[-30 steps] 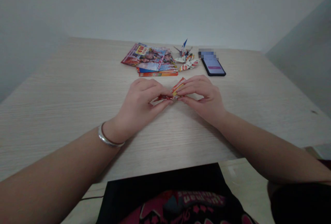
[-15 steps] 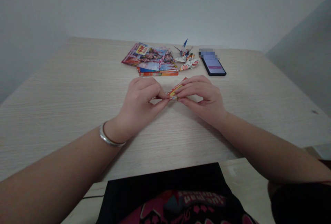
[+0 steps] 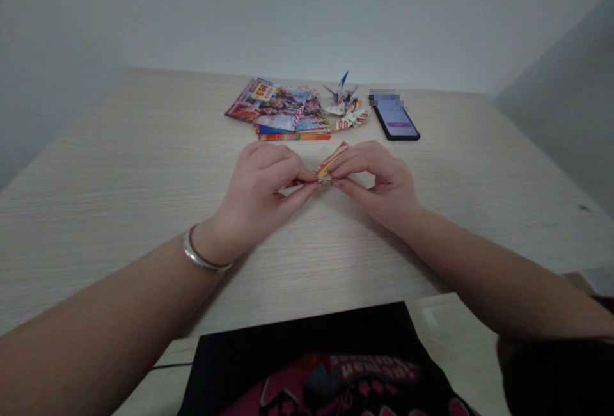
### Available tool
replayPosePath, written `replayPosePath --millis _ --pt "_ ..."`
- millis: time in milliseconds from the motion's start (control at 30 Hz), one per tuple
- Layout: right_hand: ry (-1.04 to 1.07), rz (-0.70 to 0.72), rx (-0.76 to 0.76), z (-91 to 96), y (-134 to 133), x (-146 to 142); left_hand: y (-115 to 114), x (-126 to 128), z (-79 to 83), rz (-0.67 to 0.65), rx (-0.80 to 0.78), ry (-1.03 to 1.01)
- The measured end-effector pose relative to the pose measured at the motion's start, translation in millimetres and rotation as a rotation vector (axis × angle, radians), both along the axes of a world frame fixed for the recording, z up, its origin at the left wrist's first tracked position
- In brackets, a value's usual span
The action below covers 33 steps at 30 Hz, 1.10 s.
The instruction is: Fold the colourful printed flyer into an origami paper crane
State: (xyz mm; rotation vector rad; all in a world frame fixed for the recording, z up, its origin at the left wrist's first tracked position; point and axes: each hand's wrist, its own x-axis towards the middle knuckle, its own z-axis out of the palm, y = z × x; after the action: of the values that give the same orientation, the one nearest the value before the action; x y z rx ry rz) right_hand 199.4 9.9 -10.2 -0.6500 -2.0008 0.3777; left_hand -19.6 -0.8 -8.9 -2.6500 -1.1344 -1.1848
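A small folded piece of printed red and yellow paper is pinched between both my hands just above the wooden table. My left hand grips its left end with thumb and fingers closed; a silver bracelet sits on that wrist. My right hand pinches the right end, fingers curled over it. Most of the paper is hidden by my fingers.
Behind my hands lies a stack of colourful leaflets. Beside the stack stand finished folded paper cranes. A black phone with a lit screen lies to the right of them. A wall closes off the far edge of the table.
My hands have stayed in place; the fingers shifted slightly along the folded paper, and its red tip pokes up a little more between them.
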Motion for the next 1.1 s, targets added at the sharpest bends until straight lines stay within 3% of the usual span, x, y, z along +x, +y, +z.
replayPosePath --millis 667,1100 --pt "-0.06 -0.043 0.07 -0.8 2.9 3.6 -0.8 0.7 1.6 -0.009 0.026 0.002" --pt "-0.084 -0.078 0.26 -1.8 4.7 7.3 -2.6 1.1 8.2 -0.053 0.134 0.069"
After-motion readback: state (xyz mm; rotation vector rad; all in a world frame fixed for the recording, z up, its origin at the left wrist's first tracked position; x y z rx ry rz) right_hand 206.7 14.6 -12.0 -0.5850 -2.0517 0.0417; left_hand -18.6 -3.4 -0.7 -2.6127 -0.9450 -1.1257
